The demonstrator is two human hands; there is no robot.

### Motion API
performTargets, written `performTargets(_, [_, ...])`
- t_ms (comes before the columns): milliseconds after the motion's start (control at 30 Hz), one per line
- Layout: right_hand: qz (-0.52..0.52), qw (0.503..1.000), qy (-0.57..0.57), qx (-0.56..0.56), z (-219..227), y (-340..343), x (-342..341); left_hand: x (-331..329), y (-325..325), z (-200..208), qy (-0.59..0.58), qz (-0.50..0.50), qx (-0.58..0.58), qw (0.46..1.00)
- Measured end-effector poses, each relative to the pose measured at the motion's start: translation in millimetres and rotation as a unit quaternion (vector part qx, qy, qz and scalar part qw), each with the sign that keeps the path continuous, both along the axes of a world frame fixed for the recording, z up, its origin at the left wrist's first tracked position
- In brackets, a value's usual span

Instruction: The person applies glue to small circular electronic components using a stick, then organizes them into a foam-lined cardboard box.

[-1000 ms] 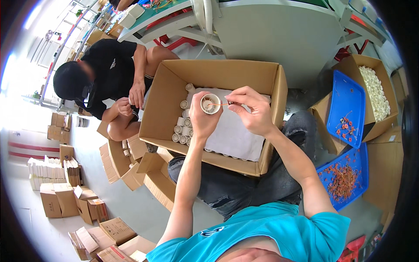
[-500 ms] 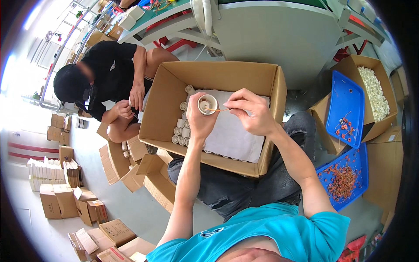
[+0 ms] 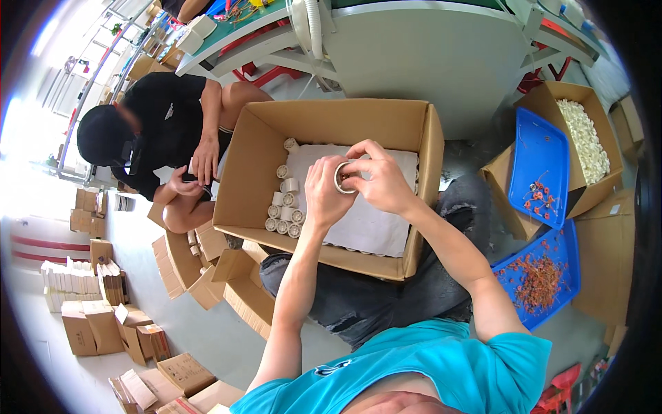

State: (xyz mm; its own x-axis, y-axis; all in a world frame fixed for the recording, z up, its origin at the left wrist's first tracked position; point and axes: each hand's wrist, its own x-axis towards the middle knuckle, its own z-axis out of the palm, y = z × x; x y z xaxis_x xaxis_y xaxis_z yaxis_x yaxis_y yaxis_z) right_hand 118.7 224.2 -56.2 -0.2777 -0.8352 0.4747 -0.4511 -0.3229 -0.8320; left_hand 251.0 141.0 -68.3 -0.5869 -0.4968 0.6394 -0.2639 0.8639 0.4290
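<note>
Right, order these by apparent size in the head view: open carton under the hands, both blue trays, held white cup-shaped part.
1. Open carton
2. Upper blue tray and lower blue tray: too alike to rank
3. Held white cup-shaped part

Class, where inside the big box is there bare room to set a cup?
Bare: the sheet, between the cups and the right wall of the box. Crowded: its left side, and the air around left hand and right hand.

One bare right hand (image 3: 379, 181), formerly set off to the right of one white, round-mouthed plastic cup (image 3: 336, 179), now lies against its mouth, the thin orange wire no longer stretched visibly between them.
</note>
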Motion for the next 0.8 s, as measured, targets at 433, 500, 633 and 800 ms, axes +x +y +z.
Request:
performTargets(433, [-0.007,0.997,0.050,0.065,-4.1,-2.1,12.2,7.7,1.6,-2.6,-0.025,0.007,0.043,0.999])
performTargets(500, [0.004,0.997,0.020,0.068,-4.4,-3.6,12.6,9.9,2.7,-1.7,-0.008,0.001,0.061,0.998])
performTargets(633, [-0.007,0.999,0.000,0.038,-6.8,-3.0,0.7,-1.8,2.6,5.1,0.015,-0.047,0.102,0.994])
performTargets(800, [0.002,0.996,0.032,0.078,-4.2,0.6,-2.6,-1.6,2.0,0.3,-0.013,-0.066,0.152,0.986])
